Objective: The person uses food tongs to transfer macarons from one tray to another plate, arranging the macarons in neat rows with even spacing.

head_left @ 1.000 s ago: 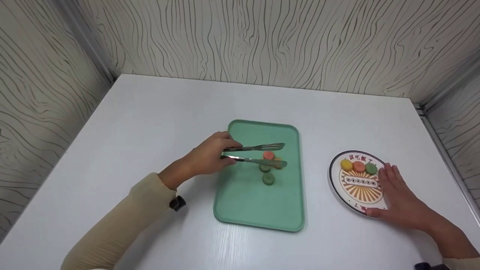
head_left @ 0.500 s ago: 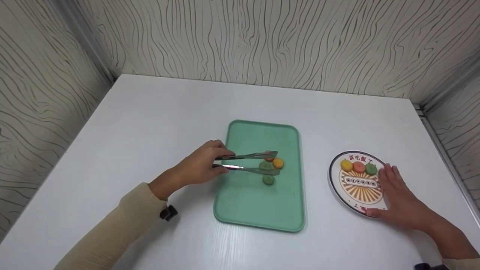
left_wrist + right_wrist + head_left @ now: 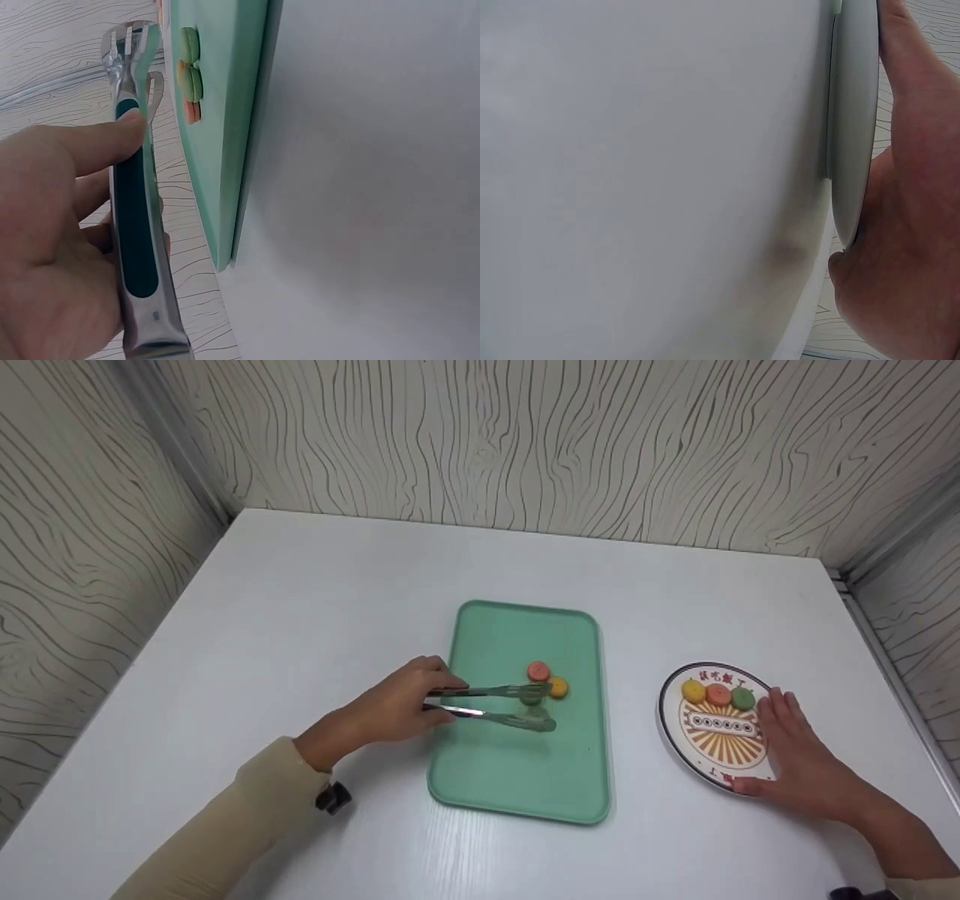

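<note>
Left hand (image 3: 401,705) gripping tongs (image 3: 495,691), right hand (image 3: 806,769) splayed

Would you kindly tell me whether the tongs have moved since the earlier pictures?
Yes; judged against the green tray in the head view, the tongs have moved toward its near edge and slightly left.

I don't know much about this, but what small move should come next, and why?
I'd probably have the left hand ease the tongs down toward the green cookies. The tongs' tips stand apart, nothing is pinched between them, and they look raised above the tray. The right hand is already at the plate's rim.
</note>
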Available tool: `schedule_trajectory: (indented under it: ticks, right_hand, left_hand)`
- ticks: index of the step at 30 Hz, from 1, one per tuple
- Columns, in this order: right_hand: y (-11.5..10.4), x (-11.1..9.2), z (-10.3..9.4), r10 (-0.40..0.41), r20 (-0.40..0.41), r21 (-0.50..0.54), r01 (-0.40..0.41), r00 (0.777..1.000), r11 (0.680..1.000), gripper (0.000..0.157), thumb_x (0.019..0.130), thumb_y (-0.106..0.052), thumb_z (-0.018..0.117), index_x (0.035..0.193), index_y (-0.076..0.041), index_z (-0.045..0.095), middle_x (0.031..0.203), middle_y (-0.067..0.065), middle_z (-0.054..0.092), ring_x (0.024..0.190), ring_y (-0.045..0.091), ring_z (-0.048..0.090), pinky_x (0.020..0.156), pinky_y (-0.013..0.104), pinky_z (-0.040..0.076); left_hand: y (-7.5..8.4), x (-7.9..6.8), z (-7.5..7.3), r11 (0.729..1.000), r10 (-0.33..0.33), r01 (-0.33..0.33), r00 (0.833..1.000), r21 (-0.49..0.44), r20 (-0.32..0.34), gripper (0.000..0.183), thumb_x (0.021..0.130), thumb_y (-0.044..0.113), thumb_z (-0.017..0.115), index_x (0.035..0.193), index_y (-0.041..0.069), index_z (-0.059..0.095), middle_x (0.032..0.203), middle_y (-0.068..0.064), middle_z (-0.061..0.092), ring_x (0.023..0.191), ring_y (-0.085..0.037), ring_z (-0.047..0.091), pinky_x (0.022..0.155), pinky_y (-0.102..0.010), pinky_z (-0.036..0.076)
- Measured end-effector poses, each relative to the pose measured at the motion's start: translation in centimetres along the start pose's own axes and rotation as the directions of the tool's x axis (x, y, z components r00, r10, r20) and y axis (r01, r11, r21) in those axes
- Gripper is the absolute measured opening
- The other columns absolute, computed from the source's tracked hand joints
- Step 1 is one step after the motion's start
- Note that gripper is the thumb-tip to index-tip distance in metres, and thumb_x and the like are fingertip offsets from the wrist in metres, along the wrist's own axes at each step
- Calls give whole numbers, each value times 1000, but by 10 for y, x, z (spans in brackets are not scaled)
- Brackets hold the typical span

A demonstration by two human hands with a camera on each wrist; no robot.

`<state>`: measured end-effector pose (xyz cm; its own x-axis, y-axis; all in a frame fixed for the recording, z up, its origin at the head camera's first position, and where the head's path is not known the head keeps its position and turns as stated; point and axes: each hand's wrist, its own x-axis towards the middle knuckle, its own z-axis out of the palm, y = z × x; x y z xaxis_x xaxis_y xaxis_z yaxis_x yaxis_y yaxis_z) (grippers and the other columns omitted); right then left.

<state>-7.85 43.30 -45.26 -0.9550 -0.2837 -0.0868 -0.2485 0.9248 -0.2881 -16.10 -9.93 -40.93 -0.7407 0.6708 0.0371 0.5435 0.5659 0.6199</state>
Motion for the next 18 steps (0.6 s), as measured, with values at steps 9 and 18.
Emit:
schedule_trajectory:
  ticks: [9,18]
  right_hand:
    - [-2,-1,-2,-5,8,-1,5,1000,1000,120,74,-50,74,146,8,-4,152,24,-14,138,30,-22,95,12,-18]
    - [-2,-1,-2,9,10,1,-9,1000,1000,120,74,-50,73,145,8,-4,152,24,-14,138,29,-24,94,12,-18]
  left_hand:
    - [-2,0,6,999,28,-29,999,32,15,33,82,13,72,114,10,66,101,-2,59,94,-12,49,79,-26,45]
    - [-2,1,7,998,21,-23,999,56,27,32,82,13,72,114,10,67,101,1,58,94,-12,49,79,-26,45]
